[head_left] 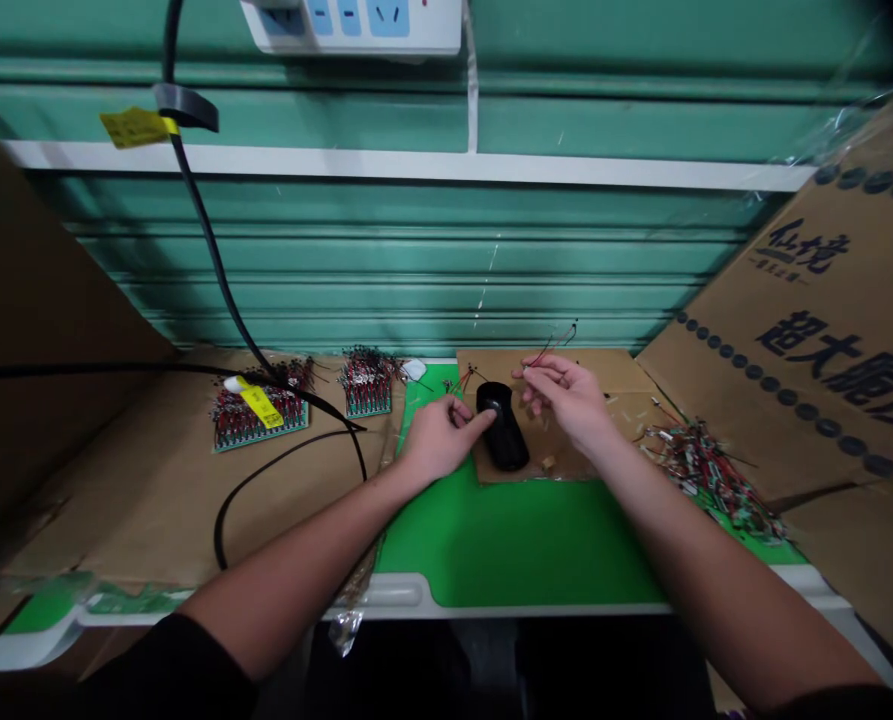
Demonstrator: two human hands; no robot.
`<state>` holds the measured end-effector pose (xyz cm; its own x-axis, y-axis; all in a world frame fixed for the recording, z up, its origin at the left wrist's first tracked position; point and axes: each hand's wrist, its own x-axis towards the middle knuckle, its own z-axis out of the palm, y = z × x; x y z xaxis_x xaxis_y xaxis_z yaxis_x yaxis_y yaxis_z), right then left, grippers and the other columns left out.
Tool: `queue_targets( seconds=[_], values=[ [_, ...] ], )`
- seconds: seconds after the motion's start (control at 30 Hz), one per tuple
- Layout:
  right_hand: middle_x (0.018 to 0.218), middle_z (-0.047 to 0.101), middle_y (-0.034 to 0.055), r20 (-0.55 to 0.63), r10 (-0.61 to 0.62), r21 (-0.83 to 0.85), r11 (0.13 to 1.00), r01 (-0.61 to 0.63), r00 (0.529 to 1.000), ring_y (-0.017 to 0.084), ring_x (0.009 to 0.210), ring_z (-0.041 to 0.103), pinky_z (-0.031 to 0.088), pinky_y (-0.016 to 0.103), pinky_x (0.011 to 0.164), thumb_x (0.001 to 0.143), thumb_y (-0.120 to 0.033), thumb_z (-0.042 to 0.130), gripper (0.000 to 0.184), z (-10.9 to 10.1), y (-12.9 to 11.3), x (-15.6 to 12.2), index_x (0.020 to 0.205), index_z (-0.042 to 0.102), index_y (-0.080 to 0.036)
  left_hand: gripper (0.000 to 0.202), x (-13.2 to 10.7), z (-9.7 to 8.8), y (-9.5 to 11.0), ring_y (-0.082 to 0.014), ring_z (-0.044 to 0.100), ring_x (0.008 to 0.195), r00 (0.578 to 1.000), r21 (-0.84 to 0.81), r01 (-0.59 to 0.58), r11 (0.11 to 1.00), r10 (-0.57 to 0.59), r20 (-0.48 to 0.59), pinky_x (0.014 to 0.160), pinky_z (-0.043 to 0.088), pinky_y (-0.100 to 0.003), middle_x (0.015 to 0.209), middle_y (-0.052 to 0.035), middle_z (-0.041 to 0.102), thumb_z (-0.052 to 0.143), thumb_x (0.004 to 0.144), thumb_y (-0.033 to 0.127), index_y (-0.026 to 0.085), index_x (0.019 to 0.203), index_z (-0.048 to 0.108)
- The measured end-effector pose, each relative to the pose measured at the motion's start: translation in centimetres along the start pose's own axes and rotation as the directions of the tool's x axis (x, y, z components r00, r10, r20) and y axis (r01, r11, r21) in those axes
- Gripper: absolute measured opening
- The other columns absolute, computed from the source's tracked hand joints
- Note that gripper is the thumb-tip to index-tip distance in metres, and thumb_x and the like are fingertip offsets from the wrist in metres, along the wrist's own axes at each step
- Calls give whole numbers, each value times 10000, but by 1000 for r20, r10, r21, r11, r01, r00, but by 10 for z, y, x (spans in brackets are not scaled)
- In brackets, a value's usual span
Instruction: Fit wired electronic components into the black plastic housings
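Note:
A smooth, rounded black device [502, 428] lies on a piece of cardboard at the middle of the table. At its left side is my left hand [446, 435], fingers curled in and thumb reaching onto or over the device's edge. Thin red and dark wires [465, 379] stick up just beyond those fingertips; whether the fingers grip them is hard to see. My right hand [566, 397], raised to the right of the device, pinches a small part with thin red and black wires [551, 343] that point up and right.
Wired circuit boards [262, 415] and a smaller wired board [368, 388] lie on cardboard at left. A tangled pile of wired parts [716, 480] is at right. Black cables [210, 230] hang across the left. A power strip [356, 25] is above; a cardboard box [813, 330] stands right.

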<state>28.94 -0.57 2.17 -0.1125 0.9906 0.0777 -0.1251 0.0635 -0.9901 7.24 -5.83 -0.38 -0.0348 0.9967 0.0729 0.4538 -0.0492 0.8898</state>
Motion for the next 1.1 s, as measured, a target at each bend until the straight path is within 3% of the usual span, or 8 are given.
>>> queue_targets(
  seconds=[0.2, 0.3, 0.43, 0.6, 0.73, 0.83, 0.93, 1.1],
  values=[
    [859, 699, 27, -10, 23, -34, 999, -23, 1000, 122, 637, 619, 525, 234, 508, 670, -532, 995, 560, -2, 18, 4, 1022, 749, -174, 557, -2, 5, 0, -226, 649, 761, 997, 196, 48, 979, -59, 51, 674, 382, -336, 821, -53, 730, 838, 769, 702, 185, 931, 708],
    [841, 691, 14, 58, 41, -11, 999, -40, 997, 122, 646, 636, 579, 259, 574, 688, -511, 992, 539, 1, 23, 2, 1034, 752, -174, 500, 1, 6, -4, -220, 655, 771, 994, 173, 56, 983, -71, 82, 682, 387, -333, 856, -46, 741, 849, 776, 640, 189, 951, 725],
    [844, 723, 18, 153, 64, 7, 998, -66, 986, 129, 650, 666, 608, 278, 620, 698, -484, 993, 538, 4, 30, 0, 1072, 758, -177, 343, 6, 6, -11, -187, 634, 728, 986, 110, 110, 988, -122, 115, 663, 386, -316, 839, -30, 731, 875, 772, 465, 187, 837, 684],
    [797, 738, 14, 167, 55, 41, 997, -62, 984, 153, 689, 702, 650, 309, 677, 693, -454, 1004, 527, 6, 30, -1, 1079, 759, -190, 340, 11, 9, -11, -161, 644, 680, 978, -212, 204, 956, -190, 82, 648, 462, -282, 791, -11, 693, 902, 740, 259, 174, 909, 619],
    [761, 736, 12, 159, -6, 2, 1000, 6, 987, 163, 650, 700, 663, 338, 669, 695, -463, 998, 516, 5, 26, -1, 1066, 769, -187, 498, 8, 12, -4, -191, 638, 524, 922, -518, 386, 763, -333, 198, 492, 489, -294, 725, 3, 698, 876, 745, 221, 196, 1083, 511],
    [838, 761, 52, 186, -108, -139, 981, 135, 977, 166, 644, 703, 659, 332, 640, 728, -443, 981, 430, 4, 20, -3, 1022, 814, -177, 565, 6, 12, -2, -189, 665, 560, 946, -639, 324, 697, -236, 222, 494, 522, -296, 796, -58, 744, 940, 669, 311, 152, 1081, 589],
    [980, 774, 86, 264, -183, -253, 934, 251, 947, 167, 688, 714, 654, 311, 615, 759, -417, 967, 336, 2, 15, -5, 986, 861, -193, 547, 5, 11, -5, -158, 650, 585, 973, -672, 217, 708, -100, 209, 499, 504, -274, 844, -90, 756, 956, 652, 464, 107, 994, 723],
    [1002, 781, 91, 338, -155, -321, 908, 268, 928, 155, 621, 683, 644, 334, 589, 794, -447, 947, 315, -2, 10, -7, 1009, 888, -225, 519, 4, 7, -6, -117, 564, 530, 975, -621, 173, 765, -45, 216, 476, 428, -260, 804, -72, 749, 925, 700, 520, 113, 1006, 823]
  ],
)
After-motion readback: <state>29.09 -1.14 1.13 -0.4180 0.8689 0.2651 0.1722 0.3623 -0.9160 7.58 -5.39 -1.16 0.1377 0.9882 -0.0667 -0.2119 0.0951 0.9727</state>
